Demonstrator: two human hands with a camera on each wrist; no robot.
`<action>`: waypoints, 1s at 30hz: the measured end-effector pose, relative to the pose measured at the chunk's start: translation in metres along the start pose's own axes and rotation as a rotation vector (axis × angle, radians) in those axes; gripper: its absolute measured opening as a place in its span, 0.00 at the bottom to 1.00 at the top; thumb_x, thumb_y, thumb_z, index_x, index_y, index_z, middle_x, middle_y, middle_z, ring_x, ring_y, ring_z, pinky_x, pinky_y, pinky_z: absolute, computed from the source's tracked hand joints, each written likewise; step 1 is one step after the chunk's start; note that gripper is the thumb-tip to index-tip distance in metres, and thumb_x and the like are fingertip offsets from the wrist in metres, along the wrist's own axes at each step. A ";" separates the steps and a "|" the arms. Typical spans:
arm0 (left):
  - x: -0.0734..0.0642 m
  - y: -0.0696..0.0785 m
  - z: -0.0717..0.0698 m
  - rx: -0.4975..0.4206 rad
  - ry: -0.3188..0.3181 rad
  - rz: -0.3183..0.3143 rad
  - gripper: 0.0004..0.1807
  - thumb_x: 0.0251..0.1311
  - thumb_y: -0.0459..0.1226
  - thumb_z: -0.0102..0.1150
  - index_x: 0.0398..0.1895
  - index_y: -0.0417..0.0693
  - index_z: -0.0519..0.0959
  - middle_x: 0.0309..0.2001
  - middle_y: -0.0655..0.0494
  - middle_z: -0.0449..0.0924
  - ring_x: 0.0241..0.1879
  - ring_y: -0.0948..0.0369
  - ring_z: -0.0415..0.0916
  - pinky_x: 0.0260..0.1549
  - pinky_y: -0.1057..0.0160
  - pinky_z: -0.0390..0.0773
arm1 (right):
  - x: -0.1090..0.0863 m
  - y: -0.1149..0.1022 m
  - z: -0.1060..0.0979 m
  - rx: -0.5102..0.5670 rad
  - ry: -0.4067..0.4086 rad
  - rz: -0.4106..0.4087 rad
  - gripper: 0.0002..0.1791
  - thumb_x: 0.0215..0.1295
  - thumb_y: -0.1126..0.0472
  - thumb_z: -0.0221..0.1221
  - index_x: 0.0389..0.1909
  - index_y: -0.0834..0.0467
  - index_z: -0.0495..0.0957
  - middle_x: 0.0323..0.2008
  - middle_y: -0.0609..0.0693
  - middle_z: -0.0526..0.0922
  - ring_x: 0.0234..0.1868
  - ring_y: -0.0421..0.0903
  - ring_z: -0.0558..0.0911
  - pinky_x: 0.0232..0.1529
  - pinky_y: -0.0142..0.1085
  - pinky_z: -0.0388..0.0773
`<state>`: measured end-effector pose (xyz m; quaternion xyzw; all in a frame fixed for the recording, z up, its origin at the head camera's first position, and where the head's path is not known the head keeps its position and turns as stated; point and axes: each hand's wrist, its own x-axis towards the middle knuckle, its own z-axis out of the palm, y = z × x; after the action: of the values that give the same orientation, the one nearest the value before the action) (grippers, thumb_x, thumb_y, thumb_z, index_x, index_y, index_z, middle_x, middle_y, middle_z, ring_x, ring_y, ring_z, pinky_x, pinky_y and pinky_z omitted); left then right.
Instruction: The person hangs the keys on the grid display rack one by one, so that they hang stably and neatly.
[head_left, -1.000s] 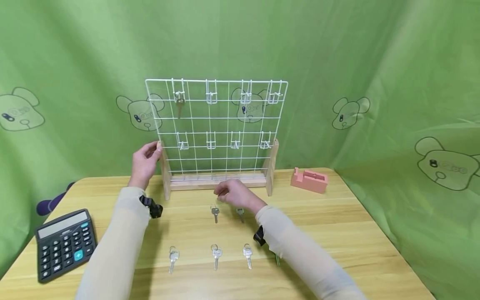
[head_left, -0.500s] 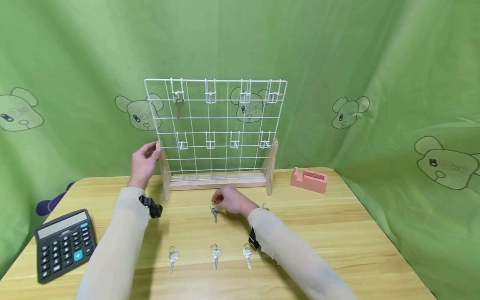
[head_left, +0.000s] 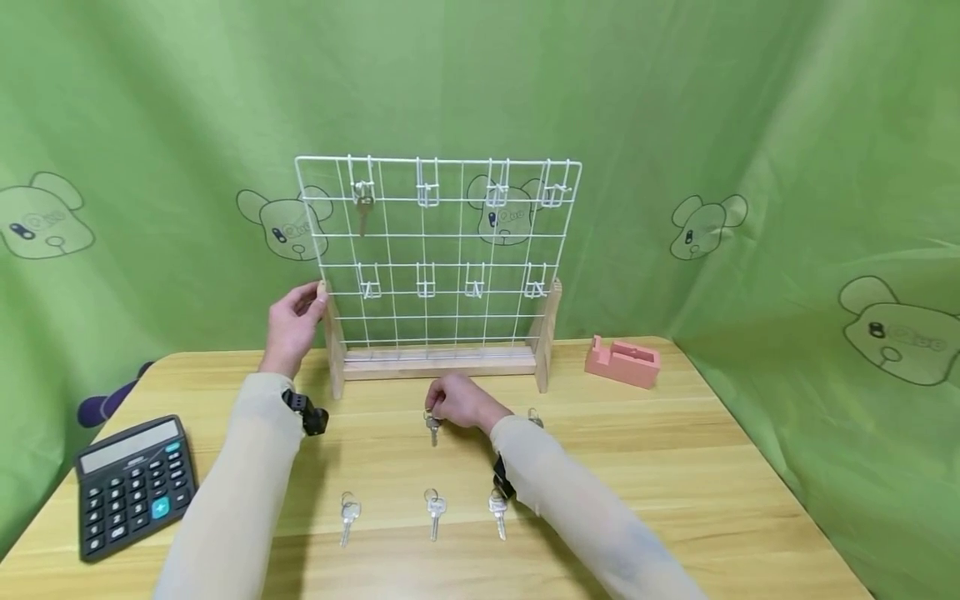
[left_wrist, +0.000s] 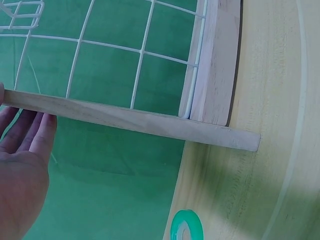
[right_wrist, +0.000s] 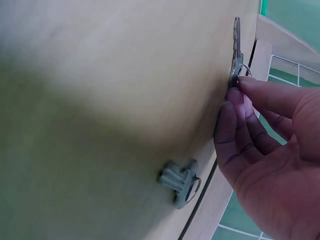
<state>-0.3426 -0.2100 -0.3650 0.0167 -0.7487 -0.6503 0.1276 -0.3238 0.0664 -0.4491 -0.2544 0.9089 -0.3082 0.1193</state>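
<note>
The key (head_left: 432, 430) under inspection is at the middle of the desk (head_left: 675, 483), just in front of the rack's wooden base (head_left: 442, 367). The right hand (head_left: 465, 402) pinches it at the ring end between thumb and fingers (right_wrist: 227, 120); whether the blade touches the desk cannot be told.

Risk, as judged: the hold is small and on smooth metal, so the key could pivot or slip if the pinch loosens. The ring (right_wrist: 249, 70) is thin wire and could be masked by the fingertips, making it awkward to present squarely to a hook. The right sleeve (head_left: 585, 508) crosses low over the desk; a dragging cuff could shift the partly covered key (head_left: 535, 419) beside it.

The left hand (head_left: 292, 327) grips the rack's left upright (head_left: 334, 350), thumb on one side, fingers on the other. An uneven push there could tilt the white wire grid (head_left: 442, 161) and swing the hanging key (head_left: 363, 215) at upper left.

Materials: flat metal keys with notched blades; pale, straight-grained wood; thin coated-looking wire in rectangular cells. Outward: a dark, hard-cased calculator (head_left: 137, 486), a blocky pink holder (head_left: 622, 362), and a creased green curtain (head_left: 480, 83) behind.
</note>
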 end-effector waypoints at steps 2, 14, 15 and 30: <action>0.000 -0.001 0.001 0.000 0.000 0.003 0.25 0.72 0.38 0.52 0.70 0.41 0.66 0.66 0.42 0.68 0.63 0.52 0.68 0.62 0.63 0.71 | -0.001 0.000 -0.001 0.020 -0.002 0.006 0.08 0.59 0.75 0.61 0.30 0.60 0.82 0.26 0.45 0.81 0.30 0.41 0.78 0.39 0.33 0.78; -0.001 -0.002 0.000 0.024 0.000 0.012 0.26 0.72 0.39 0.52 0.70 0.41 0.65 0.66 0.42 0.68 0.64 0.51 0.67 0.63 0.61 0.70 | -0.009 -0.010 -0.014 0.097 0.027 -0.019 0.08 0.59 0.75 0.59 0.34 0.60 0.82 0.30 0.49 0.81 0.32 0.44 0.78 0.34 0.33 0.79; -0.001 -0.002 0.000 0.024 -0.001 0.011 0.26 0.72 0.39 0.52 0.70 0.41 0.64 0.66 0.42 0.68 0.64 0.51 0.67 0.63 0.61 0.70 | -0.010 -0.011 -0.015 0.094 0.028 -0.021 0.08 0.59 0.75 0.59 0.34 0.60 0.82 0.31 0.48 0.80 0.33 0.44 0.77 0.35 0.32 0.79; -0.001 0.001 -0.002 0.006 -0.006 -0.013 0.26 0.72 0.40 0.54 0.69 0.40 0.66 0.65 0.42 0.70 0.62 0.52 0.69 0.62 0.62 0.71 | -0.026 -0.015 -0.036 0.197 0.064 -0.133 0.08 0.60 0.75 0.58 0.36 0.60 0.80 0.30 0.47 0.80 0.33 0.44 0.79 0.37 0.33 0.82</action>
<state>-0.3415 -0.2115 -0.3644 0.0199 -0.7510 -0.6488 0.1213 -0.3099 0.0879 -0.4098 -0.2914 0.8586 -0.4111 0.0940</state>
